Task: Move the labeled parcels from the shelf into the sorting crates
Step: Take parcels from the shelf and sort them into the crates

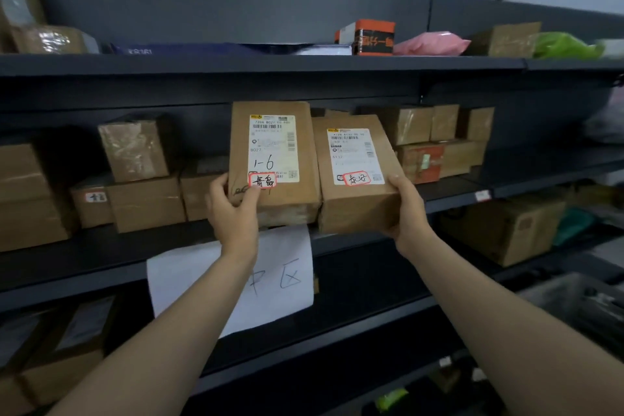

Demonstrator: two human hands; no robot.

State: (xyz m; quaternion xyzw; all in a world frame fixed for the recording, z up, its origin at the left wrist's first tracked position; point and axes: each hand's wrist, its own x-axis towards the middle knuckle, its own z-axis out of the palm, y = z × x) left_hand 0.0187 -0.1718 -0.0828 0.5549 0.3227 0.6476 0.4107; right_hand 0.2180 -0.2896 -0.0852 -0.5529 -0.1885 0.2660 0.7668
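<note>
Two brown cardboard parcels with white shipping labels stand side by side at the front of the middle shelf (449,192). My left hand (233,209) grips the lower left corner of the left parcel (290,192), which has "1-6" written on its label, thumb on its front. My right hand (410,213) grips the lower right corner of the right parcel (351,206), which tilts toward me. Each label carries a red-bordered sticker with handwriting. No sorting crate shows clearly.
Several more cardboard boxes (145,203) fill the middle shelf on both sides. The top shelf holds an orange-and-black box (371,37), a pink bag (429,44) and a green bag (564,45). A white paper sign (287,280) hangs below the parcels. Lower shelves hold more boxes.
</note>
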